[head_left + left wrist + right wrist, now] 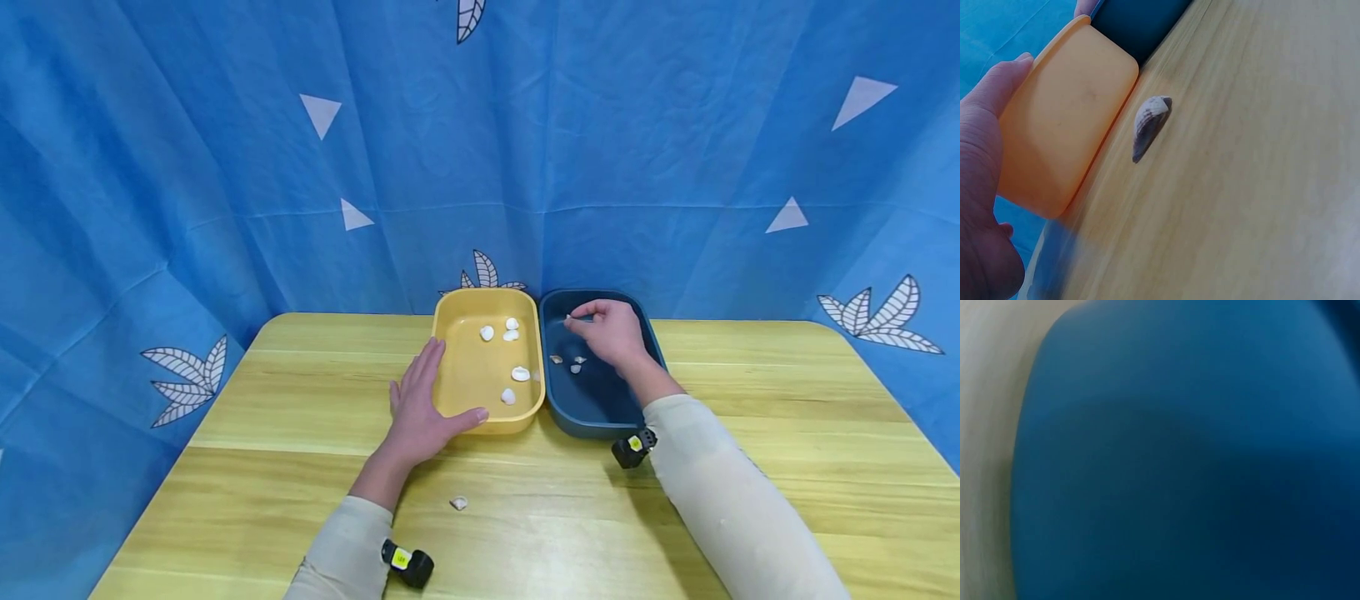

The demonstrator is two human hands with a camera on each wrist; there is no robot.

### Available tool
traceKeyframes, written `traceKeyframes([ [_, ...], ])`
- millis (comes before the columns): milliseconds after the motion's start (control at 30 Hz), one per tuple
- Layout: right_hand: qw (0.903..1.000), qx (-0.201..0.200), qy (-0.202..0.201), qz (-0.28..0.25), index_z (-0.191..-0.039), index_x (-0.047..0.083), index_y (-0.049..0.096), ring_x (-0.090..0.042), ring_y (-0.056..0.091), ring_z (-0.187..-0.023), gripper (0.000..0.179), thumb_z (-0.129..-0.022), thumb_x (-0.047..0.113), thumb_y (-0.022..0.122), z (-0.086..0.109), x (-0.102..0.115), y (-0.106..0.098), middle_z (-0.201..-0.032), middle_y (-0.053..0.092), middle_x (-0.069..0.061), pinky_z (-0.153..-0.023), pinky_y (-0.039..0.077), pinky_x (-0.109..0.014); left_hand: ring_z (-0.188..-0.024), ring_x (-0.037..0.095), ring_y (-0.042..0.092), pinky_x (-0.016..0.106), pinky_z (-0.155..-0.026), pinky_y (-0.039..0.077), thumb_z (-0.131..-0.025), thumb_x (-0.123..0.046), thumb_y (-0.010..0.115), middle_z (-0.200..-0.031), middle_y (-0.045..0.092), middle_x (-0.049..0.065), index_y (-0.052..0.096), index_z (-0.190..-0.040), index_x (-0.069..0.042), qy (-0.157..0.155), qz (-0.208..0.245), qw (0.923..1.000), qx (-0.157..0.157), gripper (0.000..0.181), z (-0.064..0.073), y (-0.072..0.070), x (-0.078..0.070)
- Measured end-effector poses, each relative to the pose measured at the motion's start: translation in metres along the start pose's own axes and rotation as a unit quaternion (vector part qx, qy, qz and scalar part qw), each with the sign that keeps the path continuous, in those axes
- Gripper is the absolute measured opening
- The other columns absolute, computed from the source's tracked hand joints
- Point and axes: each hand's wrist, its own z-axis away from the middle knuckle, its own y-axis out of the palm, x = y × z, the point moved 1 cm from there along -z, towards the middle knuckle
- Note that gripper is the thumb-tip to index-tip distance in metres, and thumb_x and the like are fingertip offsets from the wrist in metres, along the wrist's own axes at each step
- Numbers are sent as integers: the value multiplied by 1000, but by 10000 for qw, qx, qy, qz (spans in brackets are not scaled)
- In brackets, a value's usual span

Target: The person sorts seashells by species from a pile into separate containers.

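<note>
My right hand (611, 333) reaches over the dark blue tray (597, 430), thumb and index finger pinching a small pale shell (567, 317) that is mostly hidden. Three small things like shells lie below it in that tray, one of them a brownish shell (556, 359). With fingers spread and nearly straight, my left hand (420, 421) rests against the left side and near corner of the yellow tray (487, 426). Several white shells, such as the oval shell (521, 374), are scattered on its floor. In the right wrist view the blue tray's wall (1147, 487) hides the fingers.
The two trays stand side by side near the back edge of the wooden table (300, 400). A single ridged shell (1150, 125) lies on the tabletop in front of the yellow tray, close to the left wrist. Behind the table hangs a blue patterned cloth (450, 150).
</note>
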Motion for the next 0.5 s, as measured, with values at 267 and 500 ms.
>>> traceKeyframes([
  [267,9998,59,154,-144,-103,7,75,-21,45,-51,22,-90,25,75,-1,1,-1,-59,43,-2,-46,34,-29,-150,27,11,67,-111,-6,-72,-68,76,-165,8,-10,16,-162,-24,-44,-14,10000,15,117,0,-1,-2],
  [500,9996,91,159,-220,-104,6,74,-19,44,-51,23,-89,24,75,0,1,-1,-59,42,-1,-45,33,-28,-150,24,10,66,-111,-6,-73,-64,78,-165,8,-10,16,-162,-24,-12,23,10000,-1,115,0,0,-1],
])
